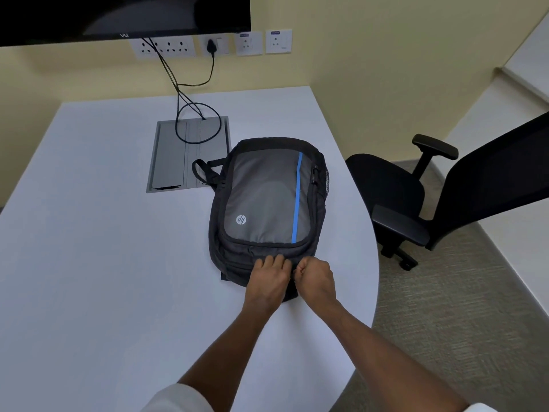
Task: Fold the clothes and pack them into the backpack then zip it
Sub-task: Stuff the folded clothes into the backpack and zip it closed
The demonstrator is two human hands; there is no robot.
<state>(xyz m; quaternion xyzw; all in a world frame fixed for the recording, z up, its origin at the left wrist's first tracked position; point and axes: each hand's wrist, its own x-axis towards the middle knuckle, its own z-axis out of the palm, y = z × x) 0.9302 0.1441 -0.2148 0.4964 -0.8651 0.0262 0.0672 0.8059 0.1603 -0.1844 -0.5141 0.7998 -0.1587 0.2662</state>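
Observation:
A black and grey backpack [267, 200] with a blue stripe lies flat on the white table [98, 248], its top end toward me. My left hand [269, 281] presses on the backpack's near end, fingers spread over the fabric. My right hand [316, 279] is curled into a fist right beside it, pinching something small at the backpack's near edge, likely the zip pull, which its fingers hide. No clothes are in view.
A grey cable hatch [178, 156] is set into the table behind the backpack, with black cables [190, 114] running up to wall sockets [208, 46]. A monitor [118, 16] hangs at the top left. A black office chair [430, 203] stands right of the table edge.

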